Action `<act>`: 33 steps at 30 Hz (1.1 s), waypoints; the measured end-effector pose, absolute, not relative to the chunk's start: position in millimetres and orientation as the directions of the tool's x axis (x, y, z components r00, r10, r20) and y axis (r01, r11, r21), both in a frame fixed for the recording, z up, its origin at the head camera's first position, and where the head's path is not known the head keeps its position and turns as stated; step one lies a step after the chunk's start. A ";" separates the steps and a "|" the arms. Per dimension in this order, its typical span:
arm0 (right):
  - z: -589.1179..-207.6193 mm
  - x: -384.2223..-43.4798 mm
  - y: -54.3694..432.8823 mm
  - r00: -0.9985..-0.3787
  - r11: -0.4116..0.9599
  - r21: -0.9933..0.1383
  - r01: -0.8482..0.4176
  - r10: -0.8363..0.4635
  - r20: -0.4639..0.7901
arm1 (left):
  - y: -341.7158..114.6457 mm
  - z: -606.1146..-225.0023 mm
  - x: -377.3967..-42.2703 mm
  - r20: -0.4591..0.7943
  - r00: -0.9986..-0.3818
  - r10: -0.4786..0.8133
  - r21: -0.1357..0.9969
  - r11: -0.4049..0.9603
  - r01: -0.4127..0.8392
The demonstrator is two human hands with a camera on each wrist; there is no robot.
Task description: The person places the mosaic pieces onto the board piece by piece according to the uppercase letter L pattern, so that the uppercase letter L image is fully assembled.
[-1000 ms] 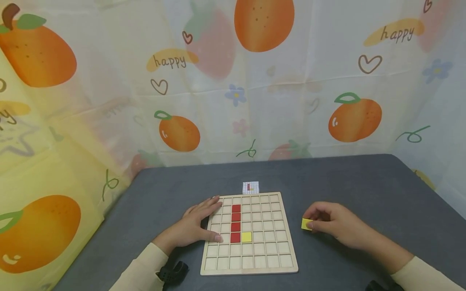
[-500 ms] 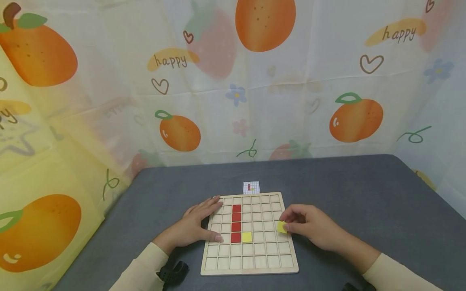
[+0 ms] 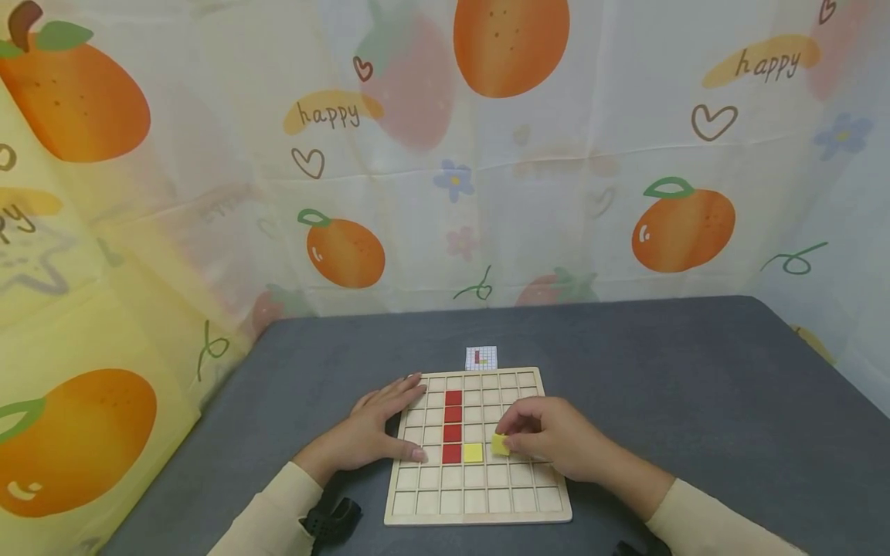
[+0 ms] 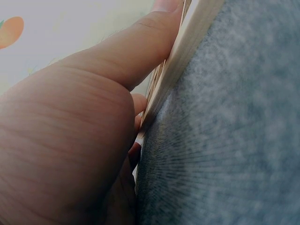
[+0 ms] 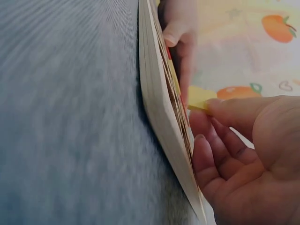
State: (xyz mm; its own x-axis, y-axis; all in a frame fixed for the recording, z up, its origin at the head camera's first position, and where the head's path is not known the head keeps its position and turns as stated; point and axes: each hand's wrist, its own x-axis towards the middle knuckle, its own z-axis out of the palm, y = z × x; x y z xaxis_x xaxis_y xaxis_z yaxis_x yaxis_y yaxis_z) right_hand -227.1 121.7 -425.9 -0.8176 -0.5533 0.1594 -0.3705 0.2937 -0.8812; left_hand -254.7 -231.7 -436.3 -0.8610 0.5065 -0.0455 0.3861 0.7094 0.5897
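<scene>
A wooden grid board [image 3: 477,503] lies on the dark table, with a column of several red square tiles [image 3: 452,433] in its cells. Right of the lowest red one sits a yellow tile [image 3: 473,453]. My right hand [image 3: 556,439] pinches another yellow tile [image 3: 499,445] between thumb and fingers, one cell or so to the right of the placed one. In the right wrist view this held tile [image 5: 198,97] is tilted just above the board's surface. My left hand [image 3: 378,428] rests on the board's left edge, fingers extended and thumb on the border cells.
A small printed card [image 3: 481,358] with a coloured grid pattern lies against the board's far edge. The grey table [image 3: 667,363] extends around the board. Behind it hangs a fruit-printed cloth [image 3: 549,208]. A black strap [image 3: 332,523] is around my left wrist.
My right hand has carried the yellow tile leftward from the table right of the board to over the grid, near the placed yellow tile. My left hand has stayed in place.
</scene>
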 end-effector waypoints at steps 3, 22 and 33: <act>-426.8 -226.3 117.0 -0.822 0.326 -0.865 -0.381 -0.547 0.156 | -231.3 -436.8 -255.0 -0.048 -0.865 0.500 0.587 0.714 0.381; -430.3 -228.4 118.3 -0.801 0.368 -0.824 -0.432 -0.575 0.163 | -230.2 -439.3 -255.9 -0.047 -0.865 0.499 0.592 0.711 0.378; -428.9 -226.4 122.8 -0.761 0.350 -0.816 -0.460 -0.630 0.159 | -227.9 -441.8 -259.0 -0.049 -0.865 0.499 0.588 0.715 0.379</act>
